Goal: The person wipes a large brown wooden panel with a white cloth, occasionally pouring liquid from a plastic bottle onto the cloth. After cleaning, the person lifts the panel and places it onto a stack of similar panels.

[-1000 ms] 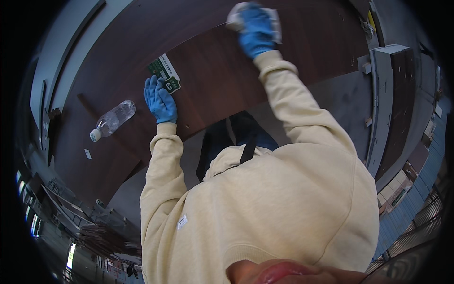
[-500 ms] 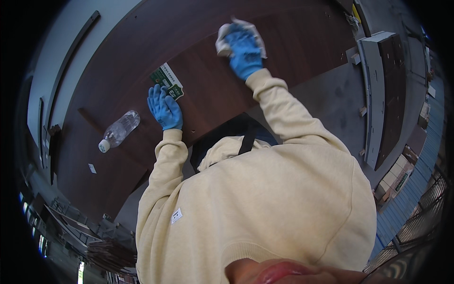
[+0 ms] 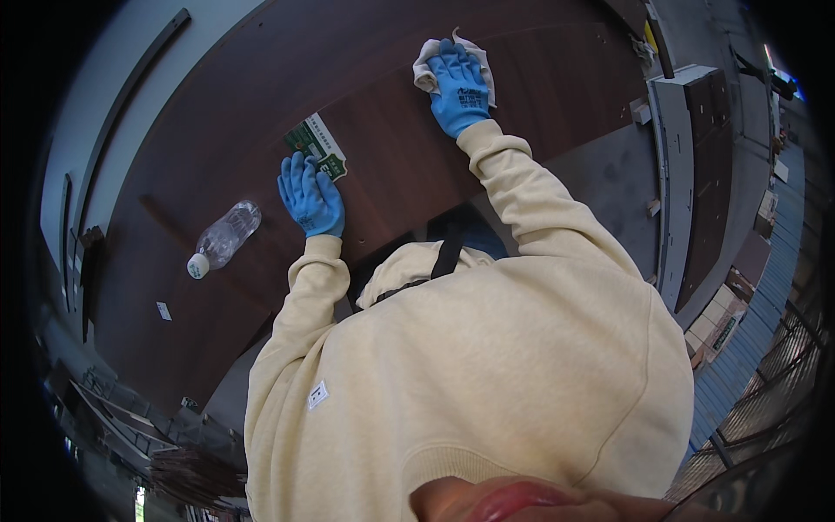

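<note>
My left hand (image 3: 310, 197), in a blue glove, lies flat on a dark brown wood panel (image 3: 383, 178), fingers stretched out. Its fingertips are at the lower edge of a green and white label (image 3: 317, 143). Farther right and away from me, my right hand (image 3: 460, 94), gloved the same, presses a whitish cloth (image 3: 428, 73) onto the panel. The cloth bunches out on both sides of the fingers, and the thumb is hard to make out. Left of my left hand, a clear plastic bottle (image 3: 228, 233) with a white cap lies on its side.
A small white sticker (image 3: 163, 311) is on the panel at the left. Stacked grey and brown panels (image 3: 687, 183) stand at the right, with boxes (image 3: 715, 324) beyond them. A long dark strip (image 3: 130, 113) lies on a pale surface at the far left.
My right hand and the cloth have shifted slightly right and away from me across the panel. My left hand stays beside the label; the whole view has moved a little.
</note>
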A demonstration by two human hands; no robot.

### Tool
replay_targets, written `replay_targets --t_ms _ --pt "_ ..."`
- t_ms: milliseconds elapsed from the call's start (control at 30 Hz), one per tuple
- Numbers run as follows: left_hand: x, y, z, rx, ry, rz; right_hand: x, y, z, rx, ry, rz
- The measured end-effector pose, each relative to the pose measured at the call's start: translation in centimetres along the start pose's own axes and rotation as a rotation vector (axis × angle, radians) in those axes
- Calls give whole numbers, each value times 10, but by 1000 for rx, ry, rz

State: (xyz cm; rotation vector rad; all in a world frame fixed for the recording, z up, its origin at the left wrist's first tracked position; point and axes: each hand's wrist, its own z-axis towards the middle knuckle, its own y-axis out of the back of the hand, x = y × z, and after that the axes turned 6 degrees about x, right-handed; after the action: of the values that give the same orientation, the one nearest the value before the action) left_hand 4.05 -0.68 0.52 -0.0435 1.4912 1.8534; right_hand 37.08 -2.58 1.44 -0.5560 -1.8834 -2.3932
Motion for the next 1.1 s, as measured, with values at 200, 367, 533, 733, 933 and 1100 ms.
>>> replay_targets --t_ms 200,367,533,733,933,1100 --pt "6 -1 -3 -21 3 -2 0 16 -79 178 1 -55" --pt "6 -3 -3 -7 -6 20 -6 16 -8 90 53 -35" --pt "8 -3 -5 -23 -7 38 -6 29 -19 161 56 -63" --pt "7 -2 -3 -16 1 21 -6 51 -13 205 -34 109" --pt "5 -3 -3 -18 2 17 -18 31 22 195 -105 31" --pt "8 -2 -6 -21 15 30 -16 38 -17 315 -161 66"
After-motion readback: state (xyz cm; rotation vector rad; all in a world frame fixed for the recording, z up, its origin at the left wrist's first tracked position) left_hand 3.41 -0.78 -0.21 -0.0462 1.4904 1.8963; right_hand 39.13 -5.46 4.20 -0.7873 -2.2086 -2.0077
